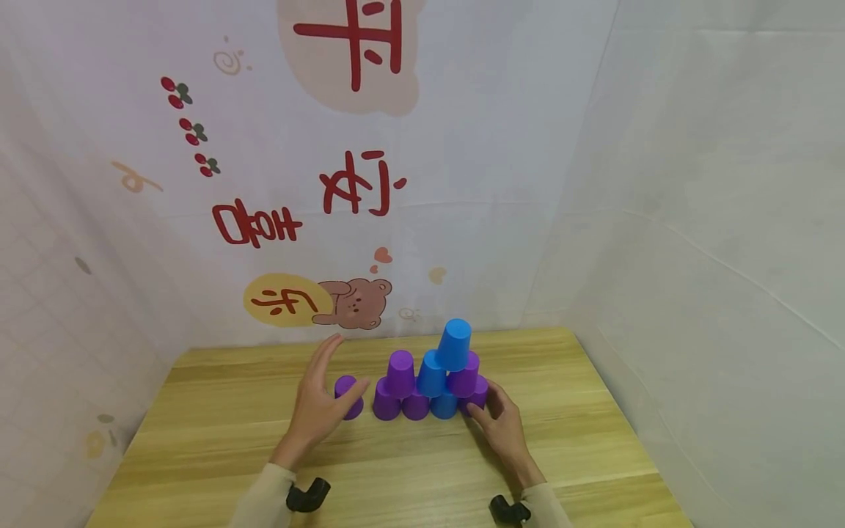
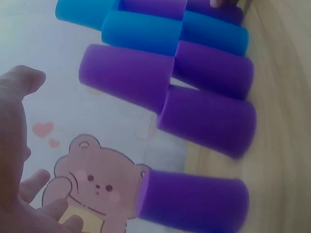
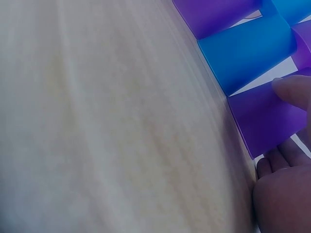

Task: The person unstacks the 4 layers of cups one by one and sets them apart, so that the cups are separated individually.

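Upside-down plastic cups stand in a tiered stack on the table. Along its bottom row are purple cups and one blue cup. The second tier holds a purple cup, a blue cup and another purple cup. One blue cup tops the right side, tilted in the head view. My right hand holds the bottom row's rightmost purple cup between thumb and fingers. With fingers spread, my left hand hovers by a separate purple cup, holding nothing.
The wooden table extends in front of the cups and to both sides. A white cloth backdrop with red characters and a printed bear hangs behind. White cloth also lines both sides.
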Motion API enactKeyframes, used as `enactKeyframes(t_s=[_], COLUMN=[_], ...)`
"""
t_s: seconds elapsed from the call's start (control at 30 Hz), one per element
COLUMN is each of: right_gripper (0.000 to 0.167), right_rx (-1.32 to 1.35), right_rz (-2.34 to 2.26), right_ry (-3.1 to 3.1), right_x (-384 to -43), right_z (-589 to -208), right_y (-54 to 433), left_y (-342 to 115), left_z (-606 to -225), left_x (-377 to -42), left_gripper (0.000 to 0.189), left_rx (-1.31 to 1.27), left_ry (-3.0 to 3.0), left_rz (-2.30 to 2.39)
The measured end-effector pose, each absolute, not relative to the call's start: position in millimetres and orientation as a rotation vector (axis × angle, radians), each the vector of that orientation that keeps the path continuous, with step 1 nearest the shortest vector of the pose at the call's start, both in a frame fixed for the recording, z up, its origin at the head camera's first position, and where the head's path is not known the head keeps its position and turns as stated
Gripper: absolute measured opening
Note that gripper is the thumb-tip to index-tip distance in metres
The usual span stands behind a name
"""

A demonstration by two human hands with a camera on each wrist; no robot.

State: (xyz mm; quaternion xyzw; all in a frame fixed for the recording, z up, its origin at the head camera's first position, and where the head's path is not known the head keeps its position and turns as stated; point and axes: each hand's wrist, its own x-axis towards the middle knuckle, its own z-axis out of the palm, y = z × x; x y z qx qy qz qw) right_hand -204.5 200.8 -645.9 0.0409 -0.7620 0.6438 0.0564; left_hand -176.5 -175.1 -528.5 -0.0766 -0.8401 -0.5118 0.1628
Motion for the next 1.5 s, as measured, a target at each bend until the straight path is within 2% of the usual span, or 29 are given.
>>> enactKeyframes(t_s=[1.5], right_gripper=[0.062], right_rx=[0.118], right_rz=[1.918], right_ry=[-2.348], right_x=[-202], right_z=[-641], right_y=[200], left_y=[-103], left_z=[-483], left_x=[-201], left_gripper=[0.088], left_rx=[-0.533], left_ry=[-2.32], left_rz=[-1.54])
